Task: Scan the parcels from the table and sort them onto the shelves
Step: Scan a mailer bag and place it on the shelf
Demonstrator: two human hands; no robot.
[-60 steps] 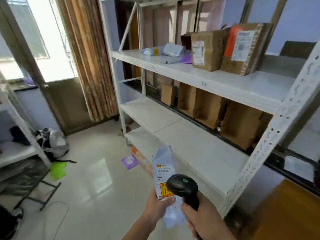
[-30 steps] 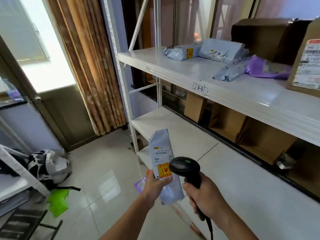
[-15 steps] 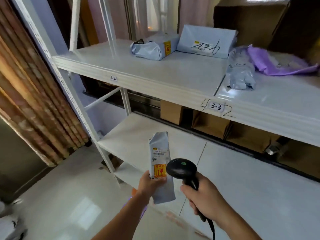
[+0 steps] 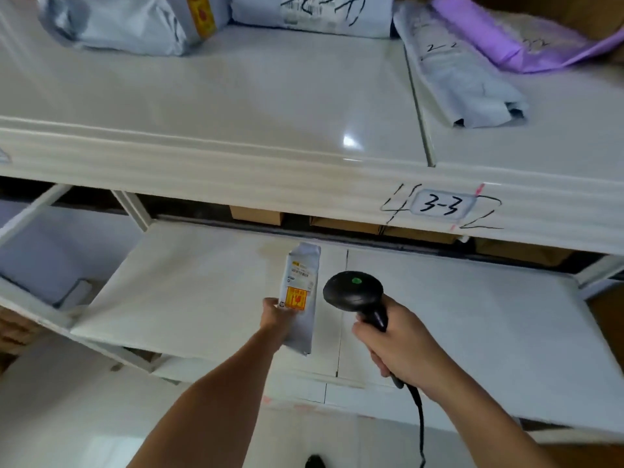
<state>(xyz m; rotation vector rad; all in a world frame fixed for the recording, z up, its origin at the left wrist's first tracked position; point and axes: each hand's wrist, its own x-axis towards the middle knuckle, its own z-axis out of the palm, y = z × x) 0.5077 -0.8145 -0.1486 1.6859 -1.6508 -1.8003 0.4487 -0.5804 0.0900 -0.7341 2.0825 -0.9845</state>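
Now the left hand grips a small parcel and the right hand a scanner; shelving it seems next, likely by label 3-3.

Left hand holds grey parcel; right hand grips scanner.

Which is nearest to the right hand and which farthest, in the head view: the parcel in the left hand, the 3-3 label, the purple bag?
From the right hand:
1. Parcel, just to its left, held in the left hand.
2. 3-3 label, above on the shelf edge.
3. Purple bag, top right, back on the upper shelf.
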